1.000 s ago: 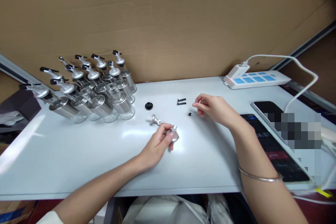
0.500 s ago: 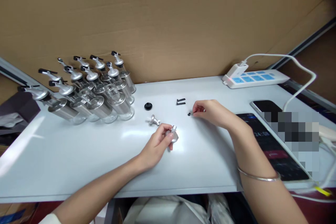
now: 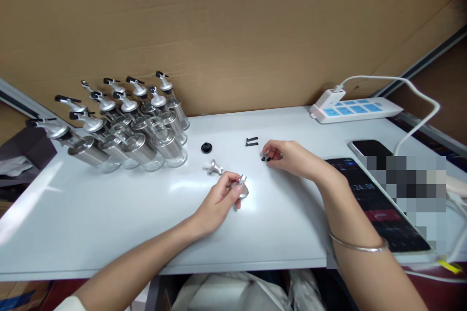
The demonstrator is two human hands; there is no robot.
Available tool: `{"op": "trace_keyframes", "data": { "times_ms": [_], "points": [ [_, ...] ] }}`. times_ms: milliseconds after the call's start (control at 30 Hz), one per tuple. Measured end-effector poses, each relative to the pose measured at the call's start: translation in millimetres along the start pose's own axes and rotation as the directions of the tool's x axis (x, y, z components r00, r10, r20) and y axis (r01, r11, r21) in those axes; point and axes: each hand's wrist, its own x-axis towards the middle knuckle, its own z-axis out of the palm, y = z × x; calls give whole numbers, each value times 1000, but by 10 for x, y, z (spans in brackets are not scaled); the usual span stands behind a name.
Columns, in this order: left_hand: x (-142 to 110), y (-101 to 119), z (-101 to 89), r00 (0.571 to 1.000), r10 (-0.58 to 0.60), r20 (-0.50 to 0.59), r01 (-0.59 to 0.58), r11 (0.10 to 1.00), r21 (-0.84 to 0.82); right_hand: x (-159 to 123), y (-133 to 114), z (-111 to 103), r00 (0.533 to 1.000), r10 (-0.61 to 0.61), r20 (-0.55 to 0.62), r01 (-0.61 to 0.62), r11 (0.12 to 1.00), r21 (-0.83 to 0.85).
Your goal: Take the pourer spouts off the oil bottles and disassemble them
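My left hand (image 3: pixel 221 198) is closed around a silver pourer spout (image 3: pixel 242 188), its narrow neck pointing up between thumb and fingers. Just beyond it lies a second silver spout piece (image 3: pixel 215 167) on the table. My right hand (image 3: pixel 282 154) is low over the tabletop, thumb and forefinger curled at a small black part (image 3: pixel 269 159). Another tiny black part (image 3: pixel 263 159) rests just left of those fingertips. Behind are two thin black flip levers (image 3: pixel 252 142), side by side. A round black stopper (image 3: pixel 206 147) lies further left.
Several glass bottles with steel sleeves (image 3: pixel 136 145), most with pourers fitted, crowd the table's left side. At right are a tablet (image 3: pixel 379 214), a phone (image 3: pixel 372 147) and a white power strip (image 3: pixel 357 111) with a cable. Cardboard (image 3: pixel 233 34) walls the back.
My right hand has shifted slightly left, and a second tiny black part now shows at its fingertips. My left hand keeps its hold on the spout.
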Motion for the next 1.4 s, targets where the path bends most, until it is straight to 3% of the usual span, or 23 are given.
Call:
{"op": "trace_keyframes", "data": {
  "times_ms": [200,367,500,600,667,767,867,967,1067,1133,1200,1300,1400],
  "points": [
    [4,3,4,1000,0,-6,0,1000,-14,38,-38,57,975,-144,-170,119,982,-148],
    [8,-1,5,1000,2,-2,-2,999,-35,66,-29,237,985,-113,-130,71,955,-289],
    [8,11,-6,1000,-2,8,3,995,-99,57,-59,224,970,-100,-221,33,958,-286],
    [12,26,-35,999,-1,38,6,990,-140,11,-189,118,957,-155,-244,142,987,-70],
    [18,30,-60,999,5,38,0,989,-145,-40,-324,59,966,-227,-124,249,947,204],
    [30,16,-92,1000,1,14,1,991,-135,-108,-527,58,931,-355,82,271,826,495],
    [37,-8,-105,1000,-19,2,19,992,-124,-135,-648,139,911,-395,116,254,762,596],
    [45,-2,-110,999,-18,-30,14,990,-138,-134,-665,193,928,-370,40,269,742,614],
    [60,34,-136,989,68,-128,-85,988,-129,-132,-629,183,951,-304,-56,274,742,613],
    [67,59,-175,975,141,-172,-151,988,-42,-135,-608,163,963,-260,-72,249,759,602],
    [67,76,-230,962,221,-160,-198,969,150,-140,-602,153,964,-264,-18,224,782,581],
    [60,88,-320,935,352,-28,-287,803,522,-154,-620,159,929,-339,150,204,806,556],
    [62,94,-384,911,398,105,-357,639,681,-167,-638,162,869,-388,305,166,812,560]
  ]
}}
